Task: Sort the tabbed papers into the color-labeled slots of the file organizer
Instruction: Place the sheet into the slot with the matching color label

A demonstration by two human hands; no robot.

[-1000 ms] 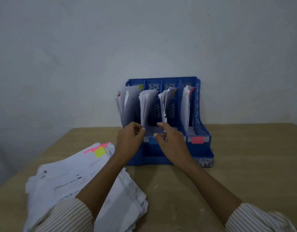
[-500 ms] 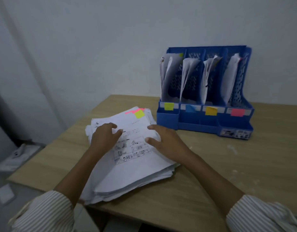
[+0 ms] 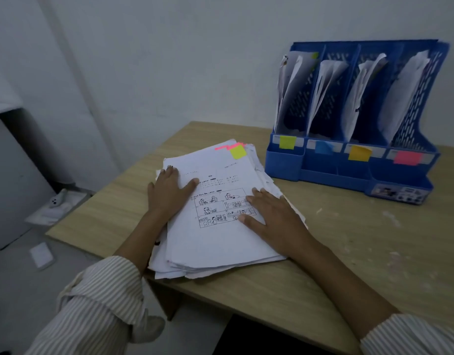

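Head view shows the stack of tabbed papers (image 3: 215, 213) at centre frame, overhanging the desk (image 3: 348, 239) at its near-left edge, its lower sheets hidden and the print too small to read. Left hand (image 3: 167, 193) and right hand (image 3: 274, 216) lie flat on the top sheet, fingers straight, gripping nothing. Bare desk separates the stack from the blue file organizer (image 3: 348, 172) at upper right, whose slots hold curled papers with tabs mostly hidden.
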